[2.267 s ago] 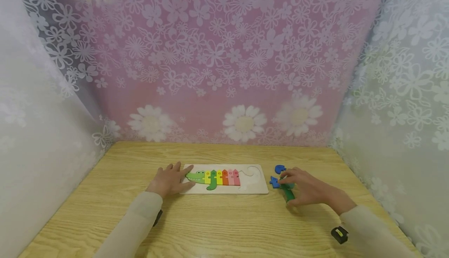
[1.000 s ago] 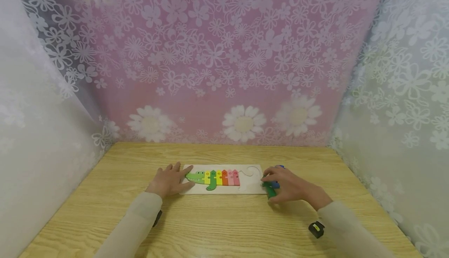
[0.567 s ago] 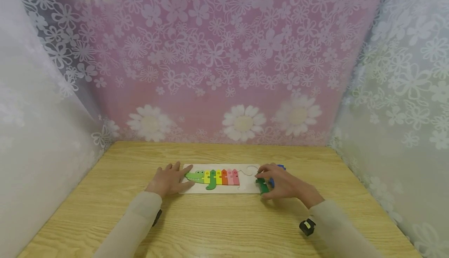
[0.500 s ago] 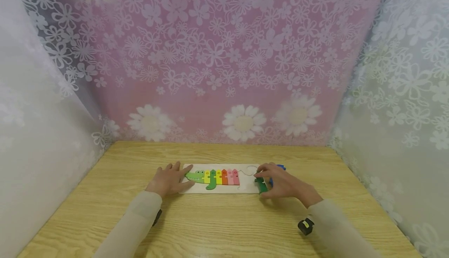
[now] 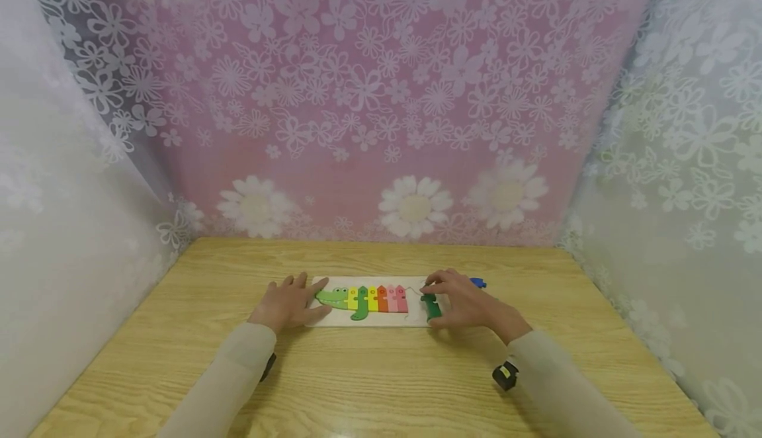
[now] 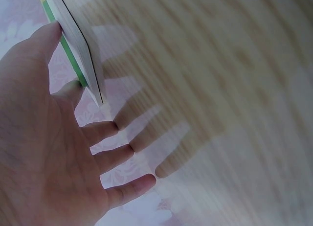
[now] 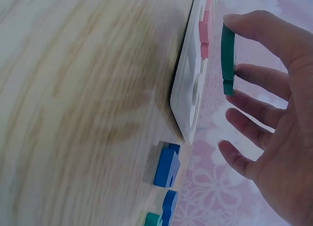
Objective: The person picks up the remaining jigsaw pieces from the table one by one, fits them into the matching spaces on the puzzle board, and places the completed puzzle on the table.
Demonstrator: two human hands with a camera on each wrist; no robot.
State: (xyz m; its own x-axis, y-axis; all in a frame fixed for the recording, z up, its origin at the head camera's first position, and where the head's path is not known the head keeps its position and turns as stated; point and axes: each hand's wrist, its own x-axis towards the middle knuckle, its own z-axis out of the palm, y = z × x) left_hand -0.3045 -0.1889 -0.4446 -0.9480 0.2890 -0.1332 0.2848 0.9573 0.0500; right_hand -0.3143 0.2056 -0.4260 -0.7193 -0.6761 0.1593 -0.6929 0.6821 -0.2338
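Note:
A pale wooden puzzle board (image 5: 387, 321) with a crocodile picture lies on the table. Its left part carries the green head (image 5: 332, 298), a green leg piece (image 5: 360, 312) and several yellow, orange and pink pieces. My left hand (image 5: 288, 304) rests at the board's left end, thumb and index finger spread on it, the other fingers straight. In my right hand (image 5: 467, 302) a dark green puzzle piece (image 7: 228, 59) is pinched between thumb and fingertips. That piece is held above the board's bare right part, just right of the pink pieces (image 5: 395, 299).
Beyond the board's right end, the right wrist view shows a blue piece (image 7: 167, 166), a second blue piece (image 7: 169, 206) and a teal piece (image 7: 152, 219) on the wooden table (image 5: 357, 378). Flowered curtains (image 5: 381, 107) stand behind and on both sides.
My right hand has carried the green piece left, from beside the blue pieces to over the right part of the board. My left hand stays in place on the board's left end.

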